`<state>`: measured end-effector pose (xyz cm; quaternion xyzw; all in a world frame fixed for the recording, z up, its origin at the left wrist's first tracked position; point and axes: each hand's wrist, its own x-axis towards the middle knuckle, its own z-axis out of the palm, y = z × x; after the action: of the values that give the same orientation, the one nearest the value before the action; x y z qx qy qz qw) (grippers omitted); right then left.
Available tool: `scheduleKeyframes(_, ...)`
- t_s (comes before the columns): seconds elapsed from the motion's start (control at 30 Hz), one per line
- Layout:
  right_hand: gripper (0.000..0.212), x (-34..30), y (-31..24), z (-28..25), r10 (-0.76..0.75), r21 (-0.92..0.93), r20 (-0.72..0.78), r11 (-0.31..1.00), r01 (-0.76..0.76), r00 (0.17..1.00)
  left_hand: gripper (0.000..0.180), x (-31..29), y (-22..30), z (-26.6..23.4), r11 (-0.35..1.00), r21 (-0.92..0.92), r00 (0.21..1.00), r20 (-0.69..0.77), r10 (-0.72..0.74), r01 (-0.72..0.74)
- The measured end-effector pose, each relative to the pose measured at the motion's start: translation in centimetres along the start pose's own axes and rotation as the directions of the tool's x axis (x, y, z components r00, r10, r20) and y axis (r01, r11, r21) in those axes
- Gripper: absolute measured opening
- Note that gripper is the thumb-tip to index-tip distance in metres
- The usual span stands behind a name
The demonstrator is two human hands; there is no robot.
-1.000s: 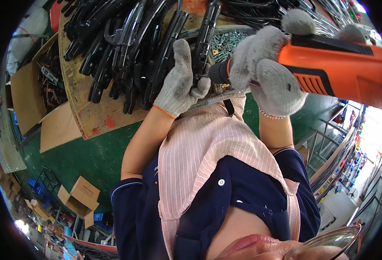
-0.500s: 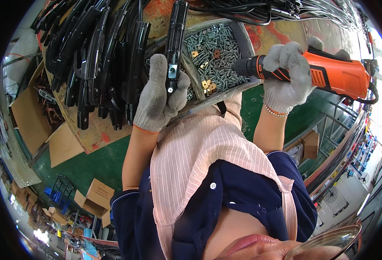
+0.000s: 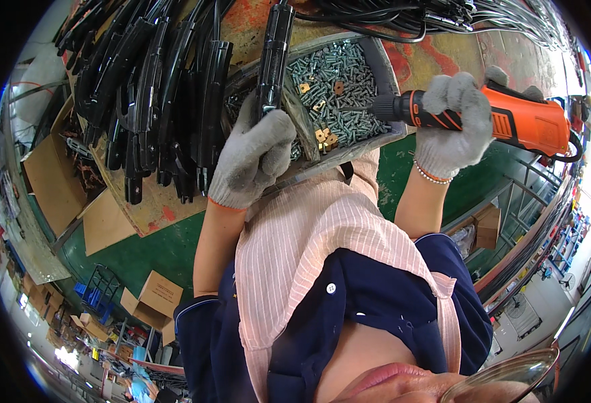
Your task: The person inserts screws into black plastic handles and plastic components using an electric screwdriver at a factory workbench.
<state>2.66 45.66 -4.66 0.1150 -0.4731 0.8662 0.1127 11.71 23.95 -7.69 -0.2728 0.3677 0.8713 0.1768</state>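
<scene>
Screwdriver (image 3: 529, 122), orange and black, gripped by the right hand (image 3: 456, 127), points over a grey tray (image 3: 385, 70) of silvery screws (image 3: 357, 75) and brassy plates (image 3: 321, 136), above which the left hand (image 3: 252, 161) clasps a glossy black handle (image 3: 275, 57).

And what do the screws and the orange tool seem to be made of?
Screws: probably metal, with a bright plated look, judging by their silvery glints. Orange tool: likely moulded plastic, smooth and slightly glossy, judging by its even colour and soft highlights.

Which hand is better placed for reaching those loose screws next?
Probably the right hand: it holds the orange power driver, pointing over the screws. The left hand is busy holding a black handle.
</scene>
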Motion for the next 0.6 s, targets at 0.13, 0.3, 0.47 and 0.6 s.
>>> scheduleKeyframes(0.13,0.03,1.5,-1.9,-0.5,0.061,0.21,0.058,0.975,-0.072,0.996,0.061,0.3,0.3,0.5,0.995,0.096,1.0,0.014,-0.013,0.012)
scheduleKeyframes(0.3,0.02,3.2,-2.5,-0.5,0.071,0.302,-0.112,0.953,-0.034,0.991,0.085,0.4,0.0,0.8,0.991,0.13,1.0,-0.03,-0.004,0.008)
scheduleKeyframes(0.47,0.015,3.6,-0.2,-0.9,0.051,0.072,-0.322,0.997,-0.029,0.945,0.084,0.6,-0.5,0.0,0.997,0.065,0.999,0.022,0.046,-0.048)
scheduleKeyframes(0.6,0.019,3.7,0.2,-1.9,0.079,0.109,-0.314,0.993,-0.046,0.946,0.068,0.2,-0.4,0.2,0.995,0.086,0.999,0.004,0.044,-0.044)
